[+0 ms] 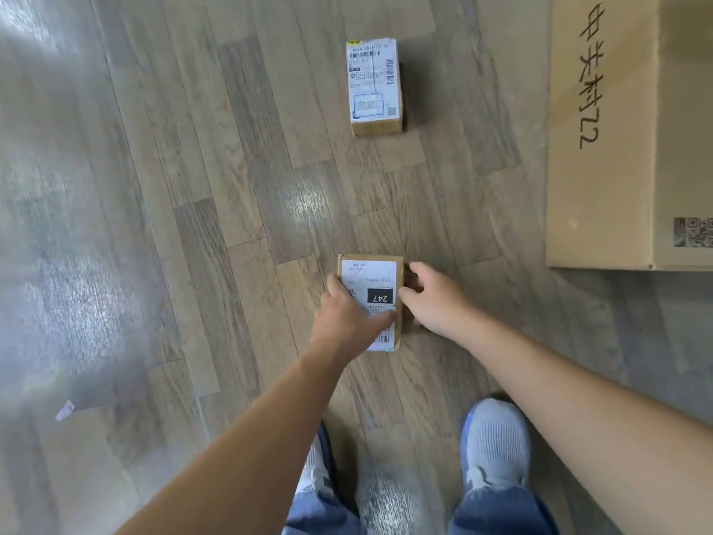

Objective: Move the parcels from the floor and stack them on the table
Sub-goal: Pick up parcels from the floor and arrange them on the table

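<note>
A small brown parcel [372, 276] with a white label marked 247 lies on the wooden floor in front of my feet. My left hand [349, 316] grips its left side, thumb laid across the label. My right hand [434, 299] grips its right side, fingers curled round the edge. A second small brown parcel [374, 86] with a white shipping label stands on the floor farther ahead, untouched. No table is in view.
A large cardboard box [602, 148] with black printed characters fills the upper right. My two grey shoes [495, 442] stand just below the near parcel. A small scrap of paper [65, 410] lies on the floor at left.
</note>
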{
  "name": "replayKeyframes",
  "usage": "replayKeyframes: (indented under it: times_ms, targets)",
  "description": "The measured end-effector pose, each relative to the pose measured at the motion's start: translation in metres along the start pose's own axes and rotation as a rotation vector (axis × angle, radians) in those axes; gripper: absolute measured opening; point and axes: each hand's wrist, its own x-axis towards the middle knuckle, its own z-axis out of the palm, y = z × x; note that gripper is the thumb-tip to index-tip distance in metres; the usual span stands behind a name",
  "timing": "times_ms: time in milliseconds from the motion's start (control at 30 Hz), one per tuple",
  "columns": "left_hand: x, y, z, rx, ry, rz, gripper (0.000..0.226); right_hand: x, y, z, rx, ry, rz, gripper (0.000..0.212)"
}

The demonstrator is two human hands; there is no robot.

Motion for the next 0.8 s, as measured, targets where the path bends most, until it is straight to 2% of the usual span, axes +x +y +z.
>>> replayKeyframes:
  times_ms: [67, 133, 233, 333, 433, 533, 667, 733, 800]
  targets:
    - [-0.012, 0.009, -0.005, -0.007, 0.026, 0.018, 0.131, -0.012, -0.003, -0.009, 0.119, 0.008, -0.005, 0.05]
    - [-0.031, 0.026, -0.013, 0.006, 0.06, 0.035, 0.145, -0.032, -0.012, -0.027, 0.184, 0.006, -0.028, 0.049]
    - [-0.066, 0.068, -0.03, 0.009, 0.117, 0.073, 0.138, -0.071, -0.032, -0.065, 0.237, 0.05, -0.075, 0.047]
    - [-0.11, 0.113, -0.057, 0.016, 0.102, 0.15, 0.126, -0.125, -0.054, -0.12, 0.256, 0.12, -0.131, 0.044]
    - [-0.175, 0.168, -0.088, 0.025, 0.058, 0.33, 0.116, -0.201, -0.08, -0.188, 0.285, 0.256, -0.19, 0.038]
    - [-0.257, 0.23, -0.112, 0.106, 0.006, 0.502, 0.119, -0.288, -0.102, -0.254, 0.429, 0.377, -0.211, 0.033]
    - [-0.381, 0.307, -0.139, 0.227, 0.09, 0.78, 0.121, -0.422, -0.123, -0.324, 0.577, 0.452, -0.231, 0.012]
    - [-0.437, 0.336, -0.148, 0.289, 0.108, 0.924, 0.126, -0.488, -0.129, -0.349, 0.624, 0.515, -0.221, 0.017]
    - [-0.489, 0.359, -0.153, 0.358, 0.12, 1.06, 0.127, -0.551, -0.13, -0.367, 0.652, 0.606, -0.227, 0.033]
